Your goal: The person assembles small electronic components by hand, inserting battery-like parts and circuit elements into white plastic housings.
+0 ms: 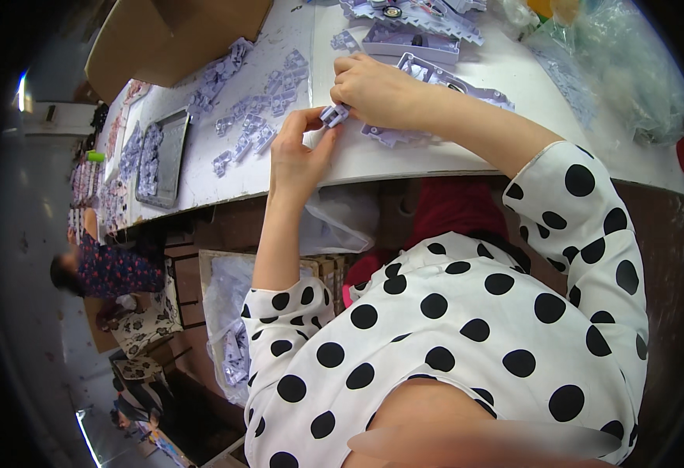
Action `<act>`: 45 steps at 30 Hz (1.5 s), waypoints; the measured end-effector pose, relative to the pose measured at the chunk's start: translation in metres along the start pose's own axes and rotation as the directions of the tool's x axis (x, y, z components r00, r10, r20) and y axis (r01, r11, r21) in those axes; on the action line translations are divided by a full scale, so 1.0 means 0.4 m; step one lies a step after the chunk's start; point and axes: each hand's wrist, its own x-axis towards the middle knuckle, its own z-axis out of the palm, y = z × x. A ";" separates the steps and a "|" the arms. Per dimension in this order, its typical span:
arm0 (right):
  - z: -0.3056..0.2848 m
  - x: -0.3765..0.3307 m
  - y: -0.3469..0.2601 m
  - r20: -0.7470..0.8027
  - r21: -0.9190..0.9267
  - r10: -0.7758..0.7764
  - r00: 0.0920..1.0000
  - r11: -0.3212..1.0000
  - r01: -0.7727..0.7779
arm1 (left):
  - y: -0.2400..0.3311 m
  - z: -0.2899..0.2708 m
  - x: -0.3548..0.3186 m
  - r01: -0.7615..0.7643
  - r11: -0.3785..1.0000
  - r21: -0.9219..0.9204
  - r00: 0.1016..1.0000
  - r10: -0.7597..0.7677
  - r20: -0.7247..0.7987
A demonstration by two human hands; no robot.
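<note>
Your L hand (299,160) only pinches the lilac pc (334,116), so it cd slip; can't tell if R hand (369,87) grips.

We are in what looks like an assembly workshop: before us runs a long white worktable (342,162) strewn with lavender plastic parts (257,134), a loaded dark tray (174,165), a cardboard box (172,48), and another person (122,265) sits further along
</note>
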 end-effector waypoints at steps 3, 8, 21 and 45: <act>-0.011 0.005 0.007 0.038 0.020 -0.007 0.999 1.000 0.006 | 0.015 0.008 0.006 0.001 0.996 0.089 0.999 0.002 -0.033; -0.059 0.011 0.028 0.198 -0.016 0.027 0.980 1.000 -0.024 | 0.006 0.009 0.016 0.028 0.998 0.053 0.999 -0.026 -0.036; -0.167 -0.290 -0.024 -0.148 0.312 0.531 0.835 0.826 -0.470 | 0.210 0.032 0.074 -0.148 0.987 -0.063 0.976 0.135 -0.168; -0.177 -0.423 -0.043 -0.219 0.344 0.549 0.807 0.817 -0.462 | 0.150 0.121 -0.014 -0.205 0.979 -0.008 0.977 0.206 0.056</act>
